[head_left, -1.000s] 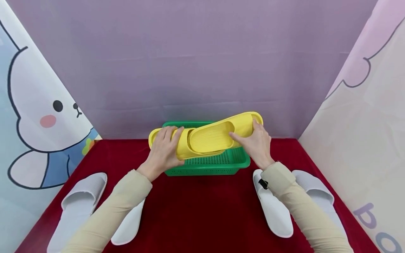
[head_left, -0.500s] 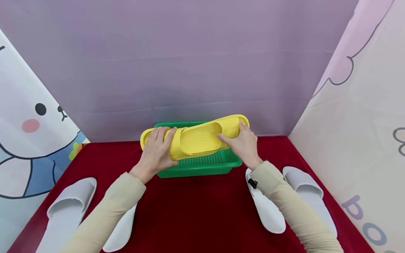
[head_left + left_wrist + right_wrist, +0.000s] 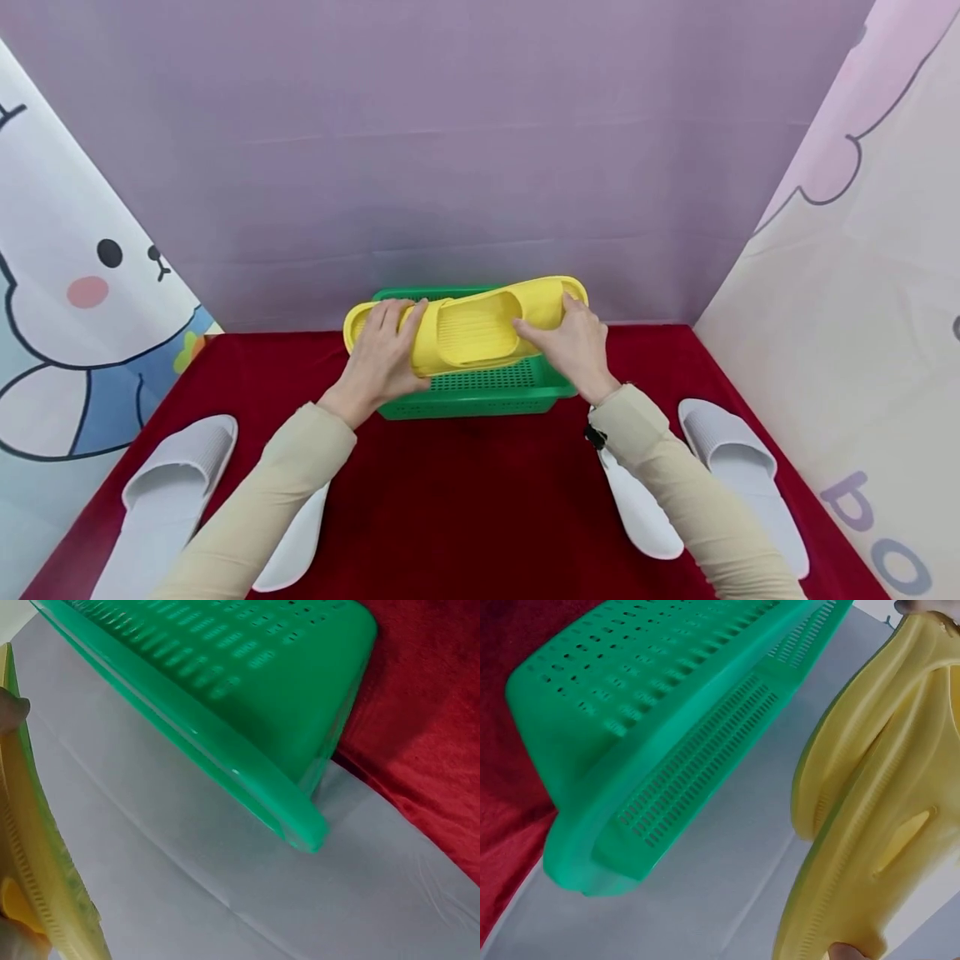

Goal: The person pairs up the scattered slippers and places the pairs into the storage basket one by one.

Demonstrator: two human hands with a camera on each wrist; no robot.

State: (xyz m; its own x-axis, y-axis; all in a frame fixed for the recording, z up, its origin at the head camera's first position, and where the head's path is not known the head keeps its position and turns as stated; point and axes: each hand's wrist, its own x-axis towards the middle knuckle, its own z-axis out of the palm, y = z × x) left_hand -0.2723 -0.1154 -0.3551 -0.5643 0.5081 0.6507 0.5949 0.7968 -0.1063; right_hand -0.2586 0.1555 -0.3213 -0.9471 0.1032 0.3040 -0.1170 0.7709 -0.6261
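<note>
Item: pair of yellow slippers (image 3: 468, 329), overlapped one upon the other, held level over the green basket (image 3: 480, 392), just above its perforated floor. The overlap shortens the pair to about the basket's length.

Left hand (image 3: 382, 362): lies over the left end of the pair, fingers (image 3: 396, 321) curled across the upper strap, gripping it so that end stays level.

Right hand (image 3: 573, 346): grips the right end, fingers (image 3: 534, 335) curled onto the upper, which keeps the top slipper from sliding off the lower. The wrist views show only ribbed yellow sole beside the basket wall and a fingertip or two at the frame edges.

Basket: at the far middle of the red-covered desk (image 3: 465, 500), against the purple backdrop (image 3: 465, 150), open side up.

Other stock: white slippers (image 3: 168, 492) left of the arms, another white pair (image 3: 738, 475) right of them, flat on the desk and well apart from the basket. Cartoon side panels (image 3: 82, 292) flank the scene.
</note>
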